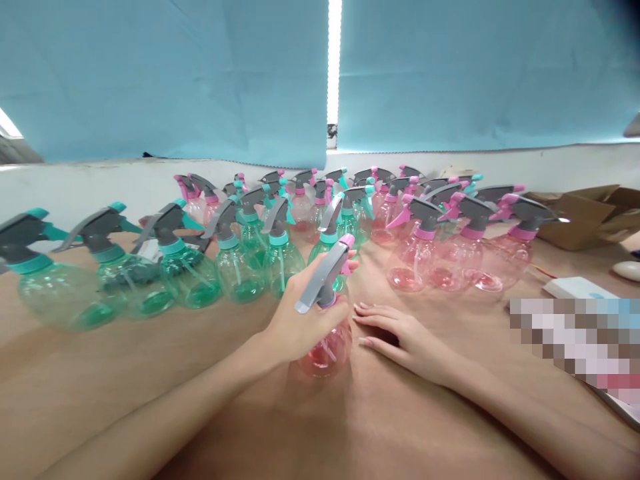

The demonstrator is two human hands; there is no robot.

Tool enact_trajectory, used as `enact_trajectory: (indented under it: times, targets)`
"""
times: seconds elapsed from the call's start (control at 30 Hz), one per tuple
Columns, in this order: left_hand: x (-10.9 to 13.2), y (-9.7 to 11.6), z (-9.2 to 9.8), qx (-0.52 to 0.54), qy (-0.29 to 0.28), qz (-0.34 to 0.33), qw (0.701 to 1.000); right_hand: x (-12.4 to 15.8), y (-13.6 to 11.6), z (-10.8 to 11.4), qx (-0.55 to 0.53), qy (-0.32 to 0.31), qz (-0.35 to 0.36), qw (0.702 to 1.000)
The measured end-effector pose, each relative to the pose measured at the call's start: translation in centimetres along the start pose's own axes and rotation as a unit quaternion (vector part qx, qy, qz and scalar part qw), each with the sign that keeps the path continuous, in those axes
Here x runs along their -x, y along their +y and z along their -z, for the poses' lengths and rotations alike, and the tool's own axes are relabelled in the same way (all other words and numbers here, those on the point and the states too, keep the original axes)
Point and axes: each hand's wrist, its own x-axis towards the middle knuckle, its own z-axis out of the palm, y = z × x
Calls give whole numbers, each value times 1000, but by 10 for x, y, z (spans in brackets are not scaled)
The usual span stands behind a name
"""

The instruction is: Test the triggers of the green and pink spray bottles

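Observation:
My left hand [295,327] is wrapped round the neck of a pink spray bottle [325,360] with a grey trigger head and pink nozzle. This bottle is upright at the middle of the table, its nozzle pointing away from me. My right hand [400,333] rests on the wood just right of it, fingers stretched out and holding nothing. Beyond my left hand, a curved row of green spray bottles [190,280] runs to the left. Several pink spray bottles [413,267] form a row on the right, beyond my right hand.
More pink and green bottles [300,207] crowd the back of the wooden table [240,427]. At right are an open cardboard box [585,217], a white box-shaped device [580,288], a white mouse [627,270] and a blurred-out flat item [575,340]. Blue curtains [165,80] hang behind.

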Motion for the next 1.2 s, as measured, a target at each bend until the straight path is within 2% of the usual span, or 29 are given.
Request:
enact_trajectory:
  times: [0.5, 0.9, 1.2]
  targets:
    - [-1, -1, 0, -32, 4, -9, 999, 0, -1, 2, 4, -3, 3, 1000]
    - [-2, -3, 0, -5, -7, -19, 1000, 0, 0, 1, 11, 1, 7, 1000]
    - [-2, 4, 3, -25, 25, -30, 999, 0, -1, 0, 5, 7, 8, 1000]
